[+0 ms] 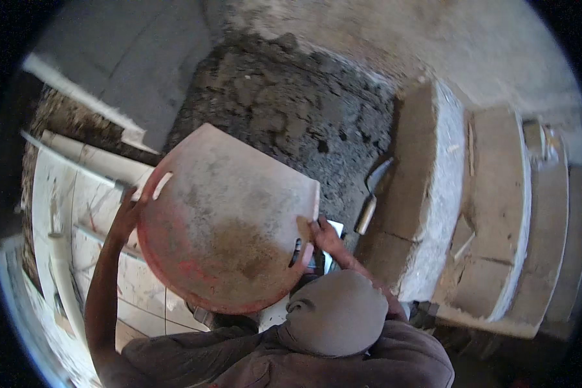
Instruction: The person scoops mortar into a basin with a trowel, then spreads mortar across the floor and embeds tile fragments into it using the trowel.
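Note:
A large worn scoop [226,213], faded red and pale with grey dirt on it, is held out in front of my body. It has a rounded near rim, a straight far edge and a handle slot at each side. My left hand [129,208] is closed on its left edge beside one slot. On the right edge, by the other slot, my right hand [326,236] is closed too. Dark wet mortar [284,97] spreads beyond the scoop and partly under it. To the right, a trowel [370,197] with a light handle lies against the lowest step.
Dusty steps [410,161] with whitish edges rise on the right. At the left are white marbled tiles [139,317], a long metal bar [71,161] and a white pipe [64,284]. A smooth grey surface [142,58] lies at the far left.

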{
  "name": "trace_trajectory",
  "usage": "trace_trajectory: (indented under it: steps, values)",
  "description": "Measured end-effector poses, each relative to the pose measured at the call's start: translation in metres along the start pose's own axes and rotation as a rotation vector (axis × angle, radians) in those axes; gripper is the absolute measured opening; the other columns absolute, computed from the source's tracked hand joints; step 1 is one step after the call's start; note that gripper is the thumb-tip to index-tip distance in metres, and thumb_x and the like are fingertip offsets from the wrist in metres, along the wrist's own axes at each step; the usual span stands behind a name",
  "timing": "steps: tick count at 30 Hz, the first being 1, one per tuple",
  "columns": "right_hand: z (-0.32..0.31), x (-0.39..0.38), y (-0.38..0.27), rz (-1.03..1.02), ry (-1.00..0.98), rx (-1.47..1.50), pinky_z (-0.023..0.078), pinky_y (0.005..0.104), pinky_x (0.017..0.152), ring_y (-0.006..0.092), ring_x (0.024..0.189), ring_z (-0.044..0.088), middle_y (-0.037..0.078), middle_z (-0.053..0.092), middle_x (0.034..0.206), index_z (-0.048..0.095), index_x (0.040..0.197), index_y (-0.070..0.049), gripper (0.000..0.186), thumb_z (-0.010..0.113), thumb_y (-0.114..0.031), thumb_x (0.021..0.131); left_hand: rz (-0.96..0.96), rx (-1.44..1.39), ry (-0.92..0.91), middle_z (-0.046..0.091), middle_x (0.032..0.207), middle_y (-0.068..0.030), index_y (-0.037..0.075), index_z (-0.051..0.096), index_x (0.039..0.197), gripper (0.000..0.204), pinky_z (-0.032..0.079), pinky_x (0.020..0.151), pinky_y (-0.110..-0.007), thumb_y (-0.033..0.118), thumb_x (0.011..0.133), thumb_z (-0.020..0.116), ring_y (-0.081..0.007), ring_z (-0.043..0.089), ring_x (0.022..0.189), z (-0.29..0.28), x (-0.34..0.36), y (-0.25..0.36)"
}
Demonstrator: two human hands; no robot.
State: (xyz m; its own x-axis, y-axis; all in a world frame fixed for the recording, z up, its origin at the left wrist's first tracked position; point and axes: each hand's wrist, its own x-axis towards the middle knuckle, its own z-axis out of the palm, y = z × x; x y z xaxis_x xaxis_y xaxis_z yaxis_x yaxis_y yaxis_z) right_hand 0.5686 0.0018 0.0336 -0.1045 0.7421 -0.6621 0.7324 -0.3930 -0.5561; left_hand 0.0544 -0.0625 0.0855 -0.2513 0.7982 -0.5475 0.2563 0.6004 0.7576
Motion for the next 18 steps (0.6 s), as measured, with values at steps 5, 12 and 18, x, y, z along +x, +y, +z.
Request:
trace_trajectory:
  steps: [5, 12, 18]
  values:
    - [-0.081, 0.045, 0.095, -0.220, 0.718, -0.543, 0.040, 0.0434, 0.082, 0.0421, 0.092, 0.050, 0.025, 0.050, 0.103, 0.043, 0.111, 0.003, 0.050, 0.057, -0.031, 0.077, -0.300, -0.092, -0.042, 0.045, 0.113, -0.0127, 0.011, 0.020, 0.131, 0.071, 0.047, 0.072, -0.037, 0.035, 0.077, 0.060, -0.0233, 0.050, 0.096, 0.030, -0.080, 0.024]
    - [-0.115, 0.089, 0.161, 0.040, 0.604, -0.398, 0.039, 0.0425, 0.084, 0.0404, 0.093, 0.047, 0.024, 0.048, 0.100, 0.039, 0.113, 0.007, 0.050, 0.058, -0.014, 0.072, -0.054, -0.280, -0.040, 0.044, 0.115, -0.0099, 0.001, 0.033, 0.121, 0.052, 0.038, 0.089, -0.034, 0.015, 0.077, 0.056, -0.0211, 0.044, 0.104, 0.054, -0.096, 0.048]
    - [-0.131, 0.060, 0.018, -0.606, 0.757, -0.365, 0.044, 0.0410, 0.073, 0.0396, 0.087, 0.052, 0.024, 0.051, 0.097, 0.034, 0.118, 0.001, 0.049, 0.057, -0.015, 0.077, -0.083, -0.490, 0.116, 0.048, 0.108, -0.0142, -0.002, 0.037, 0.116, 0.048, 0.039, 0.085, -0.034, 0.018, 0.075, 0.054, -0.0245, 0.048, 0.098, 0.065, -0.069, 0.097]
